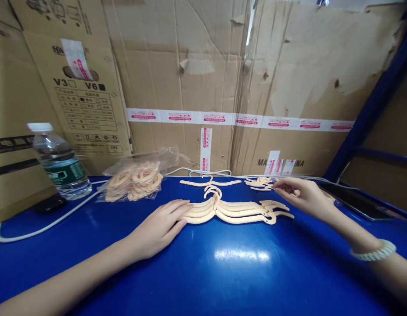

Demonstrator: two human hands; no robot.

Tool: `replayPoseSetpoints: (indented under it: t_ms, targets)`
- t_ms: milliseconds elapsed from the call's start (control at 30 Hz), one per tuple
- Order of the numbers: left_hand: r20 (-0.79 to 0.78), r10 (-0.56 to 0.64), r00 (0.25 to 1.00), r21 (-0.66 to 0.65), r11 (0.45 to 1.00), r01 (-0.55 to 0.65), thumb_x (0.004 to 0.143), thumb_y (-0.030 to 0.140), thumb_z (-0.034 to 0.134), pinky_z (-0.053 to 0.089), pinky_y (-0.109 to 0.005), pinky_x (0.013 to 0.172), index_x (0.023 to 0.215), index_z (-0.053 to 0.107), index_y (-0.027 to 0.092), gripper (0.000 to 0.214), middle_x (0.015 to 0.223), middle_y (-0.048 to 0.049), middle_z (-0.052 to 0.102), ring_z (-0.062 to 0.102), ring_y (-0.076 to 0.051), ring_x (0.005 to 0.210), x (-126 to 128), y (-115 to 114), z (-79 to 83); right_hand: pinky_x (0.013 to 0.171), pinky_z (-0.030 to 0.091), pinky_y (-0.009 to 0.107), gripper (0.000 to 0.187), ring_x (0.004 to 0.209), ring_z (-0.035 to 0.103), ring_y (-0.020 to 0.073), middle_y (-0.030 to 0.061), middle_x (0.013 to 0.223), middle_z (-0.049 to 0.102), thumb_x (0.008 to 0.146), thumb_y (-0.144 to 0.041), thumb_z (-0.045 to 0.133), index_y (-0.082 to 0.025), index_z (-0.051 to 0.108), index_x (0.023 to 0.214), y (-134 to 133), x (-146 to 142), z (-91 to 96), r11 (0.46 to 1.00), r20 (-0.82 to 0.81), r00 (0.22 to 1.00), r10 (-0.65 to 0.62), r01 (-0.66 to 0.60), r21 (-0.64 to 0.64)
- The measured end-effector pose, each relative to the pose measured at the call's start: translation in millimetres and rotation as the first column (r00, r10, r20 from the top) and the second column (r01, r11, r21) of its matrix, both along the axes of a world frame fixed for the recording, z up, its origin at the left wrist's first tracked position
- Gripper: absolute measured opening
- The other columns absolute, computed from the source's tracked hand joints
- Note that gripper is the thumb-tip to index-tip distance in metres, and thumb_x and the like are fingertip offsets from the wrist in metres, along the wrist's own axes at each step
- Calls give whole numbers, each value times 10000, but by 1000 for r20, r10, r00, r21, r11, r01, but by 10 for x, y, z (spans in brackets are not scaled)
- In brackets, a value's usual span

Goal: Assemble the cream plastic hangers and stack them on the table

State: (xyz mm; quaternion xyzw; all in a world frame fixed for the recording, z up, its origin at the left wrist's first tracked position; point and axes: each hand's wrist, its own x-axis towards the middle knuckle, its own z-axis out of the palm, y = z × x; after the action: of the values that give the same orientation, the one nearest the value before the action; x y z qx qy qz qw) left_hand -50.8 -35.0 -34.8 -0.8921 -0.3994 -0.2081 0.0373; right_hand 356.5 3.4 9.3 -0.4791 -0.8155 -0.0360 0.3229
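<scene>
We are resting our left hand (pixel 163 224) over beige clothes hangers (pixel 239 214), mid-frame.
Their long axis is running left to right, hooks pointing upward; our right hand (pixel 297 193) is bunching its fingers beside beige pieces (pixel 258 182); we cannot tell either grip.

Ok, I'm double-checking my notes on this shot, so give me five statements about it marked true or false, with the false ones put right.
1. The left hand touches the stacked hangers. True.
2. The bracelet is on the left wrist. False: the bracelet is on the right wrist.
3. A single hanger lies beyond the stack, nearer the cardboard. True.
4. The bottle's cap is off. False: the white cap is on the bottle.
5. The plastic bag lies right of the stack. False: the plastic bag lies left of it.
</scene>
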Motion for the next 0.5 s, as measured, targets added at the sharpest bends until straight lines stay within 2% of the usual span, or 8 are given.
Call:
replayPoseSetpoints:
  t_ms: [300, 400, 500]
  targets:
    - [9, 11, 1000, 46, 999, -12, 941, 248, 450, 440, -479, 1030, 1298, 544, 206, 371, 1339, -102, 583, 525, -263, 1244, -7, -4, 22, 575, 444, 290, 298, 625, 585, 182, 51, 739, 681, 873, -433, 513, -186, 678, 849, -17, -15, 31, 999, 7, 1000, 12, -12, -37]
    - [49, -2, 999, 67, 998, -1, 927, 236, 462, 454, -454, 1009, 1243, 583, 209, 340, 1289, -91, 617, 555, -259, 1200, 5, -10, 34, 568, 436, 286, 295, 627, 588, 182, 48, 739, 679, 872, -425, 510, -185, 680, 855, -29, -33, 35, 999, 10, 1000, 10, -9, -46]
    - [137, -8, 991, 110, 994, -7, 926, 231, 464, 485, -396, 941, 1113, 646, 207, 262, 1151, -70, 682, 615, -234, 1086, 18, -6, 44, 563, 433, 282, 292, 615, 582, 178, 45, 724, 674, 871, -422, 508, -186, 680, 850, -38, -49, 34, 999, -1, 1000, 6, -6, -33]
